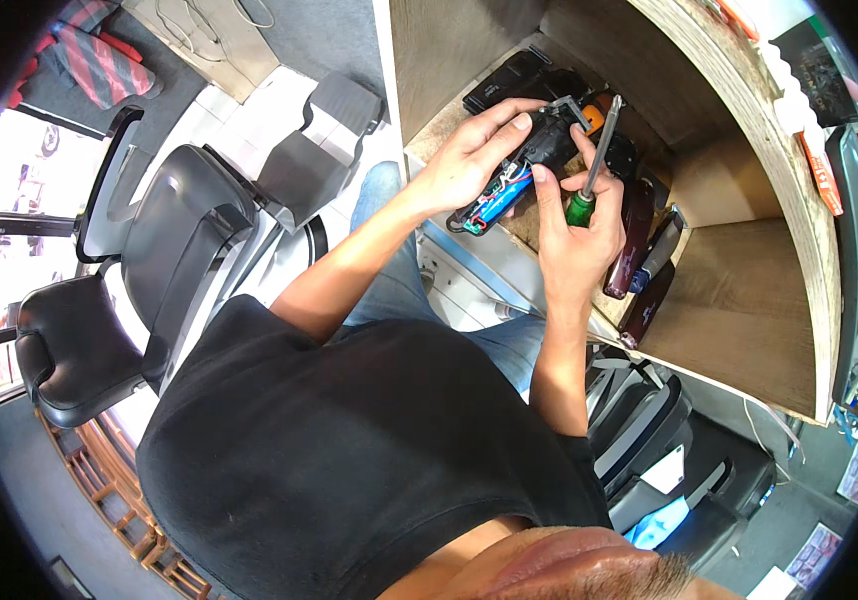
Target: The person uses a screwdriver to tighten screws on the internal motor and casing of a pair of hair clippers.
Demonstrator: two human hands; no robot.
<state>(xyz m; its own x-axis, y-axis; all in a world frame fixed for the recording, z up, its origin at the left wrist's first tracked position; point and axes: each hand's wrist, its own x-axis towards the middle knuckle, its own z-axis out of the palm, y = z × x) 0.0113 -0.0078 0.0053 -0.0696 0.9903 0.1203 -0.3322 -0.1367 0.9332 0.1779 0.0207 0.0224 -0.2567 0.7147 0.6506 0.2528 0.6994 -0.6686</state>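
In front of me, over the edge of the wooden cabinet, is a black cordless hair clipper [552, 142] with its casing opened. A blue battery [499, 203], thin wires and a bit of green circuit board show at its lower end. My left hand [469, 160] is closed round its upper side, thumb on top. In my right hand [581, 235] is a screwdriver [602, 150], its green handle in the palm and its metal shaft pointing up and away. The thumb and a finger of that hand also rest against the clipper. A grey piece [570, 112] sits at the clipper's far end.
Inside the cabinet [749, 265] lie a black device [509, 82], an orange item [594, 115] and dark red clipper-like bodies [633, 240]. Black padded chairs [184, 210] stand at left, with more black seating [719, 470] at lower right.
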